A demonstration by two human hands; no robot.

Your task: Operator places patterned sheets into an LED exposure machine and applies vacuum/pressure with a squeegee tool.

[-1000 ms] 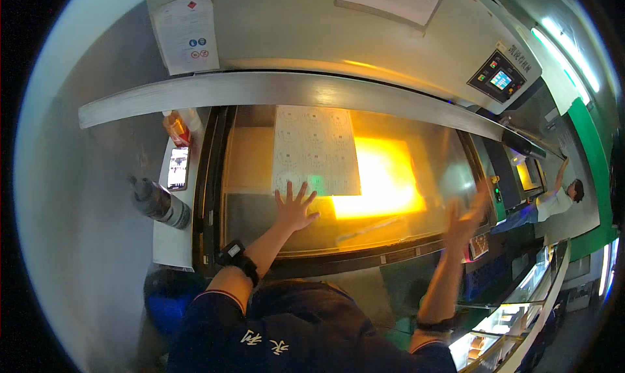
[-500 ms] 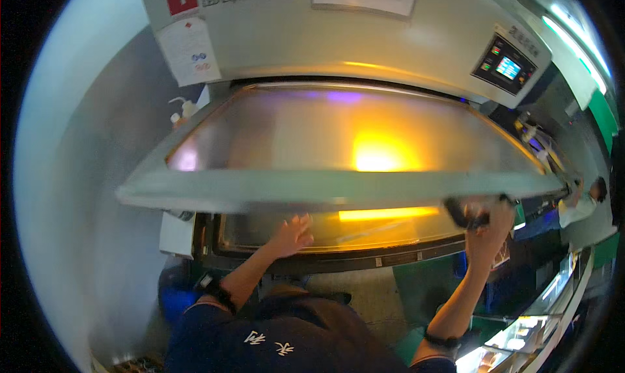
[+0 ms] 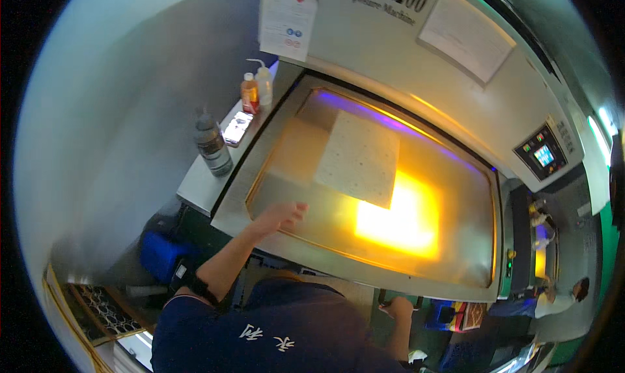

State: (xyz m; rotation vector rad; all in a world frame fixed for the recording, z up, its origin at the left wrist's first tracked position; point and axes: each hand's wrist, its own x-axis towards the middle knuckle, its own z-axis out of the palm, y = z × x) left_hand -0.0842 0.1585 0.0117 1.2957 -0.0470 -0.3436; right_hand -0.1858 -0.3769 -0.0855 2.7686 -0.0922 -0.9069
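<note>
In front of me a wide framed bed [image 3: 449, 272] belongs to a pale exposure machine [image 3: 364, 44]. A pale rectangular sheet with small dark dots [image 3: 360, 157] shows on its surface, beside a bright yellow reflection. My left hand [image 3: 281, 218] hovers over the bed's near left part, fingers apart and slightly curled, holding nothing. Down at the bed's front edge, my right hand [image 3: 398, 306] is closed round a black handle [image 3: 383, 297], most of which it covers.
On the left ledge [image 3: 198, 181] stand a large clear bottle [image 3: 213, 146], an amber bottle [image 3: 250, 93] and a white squeeze bottle [image 3: 264, 85], beside a phone [image 3: 238, 127]. A control panel [image 3: 541, 153] is at the right. Another person [image 3: 553, 303] stands at the far right.
The raised frame has come down and the gap beneath it no longer shows. My right hand has gone down with the handle. The view has turned left, bringing the ledge and sheet into sight.
</note>
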